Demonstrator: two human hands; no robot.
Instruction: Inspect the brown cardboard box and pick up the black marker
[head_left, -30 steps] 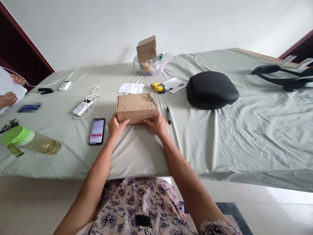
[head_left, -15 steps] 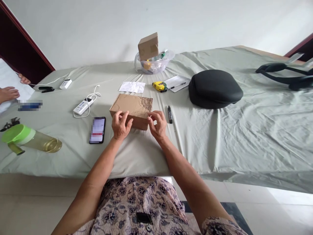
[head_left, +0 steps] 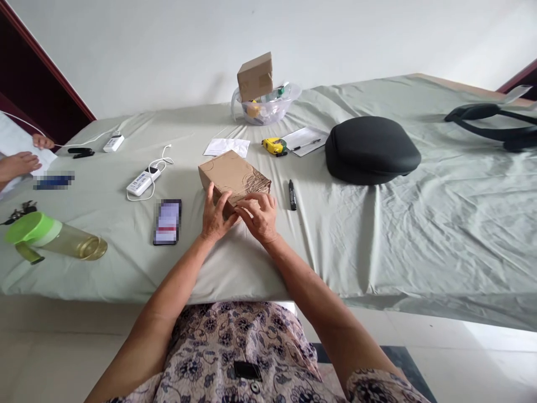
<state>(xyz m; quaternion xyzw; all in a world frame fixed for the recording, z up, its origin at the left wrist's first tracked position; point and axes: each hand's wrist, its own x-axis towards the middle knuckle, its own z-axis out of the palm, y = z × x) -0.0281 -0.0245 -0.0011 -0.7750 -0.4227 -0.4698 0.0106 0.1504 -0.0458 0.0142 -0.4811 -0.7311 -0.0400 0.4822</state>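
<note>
A brown cardboard box (head_left: 235, 173), with dark scribbled lines on its top at the right, rests turned at an angle on the cloth-covered table. My left hand (head_left: 215, 217) grips its near left side, fingers somewhat apart against the cardboard. Close beside it, my right hand (head_left: 260, 217) bends over the near edge, fingertips pinched on the box around the front corner. What lies under those fingertips is hidden. To the right of the box is a black marker pen (head_left: 292, 195). A phone (head_left: 167, 222) with a lit screen lies to the left of my hands.
Behind the box are a white paper (head_left: 227, 146), a yellow tape measure (head_left: 274, 146) and a notepad with a pen. A clear basin (head_left: 274, 109) bears another box (head_left: 255, 77). A black case (head_left: 371, 150) sits right; a power strip (head_left: 142, 182) and bottle (head_left: 75, 240) left. Another person's hands (head_left: 20, 165) show far left.
The box has turned clockwise, its near corner now between my hands. My right hand has moved left along it, close to my left hand.
</note>
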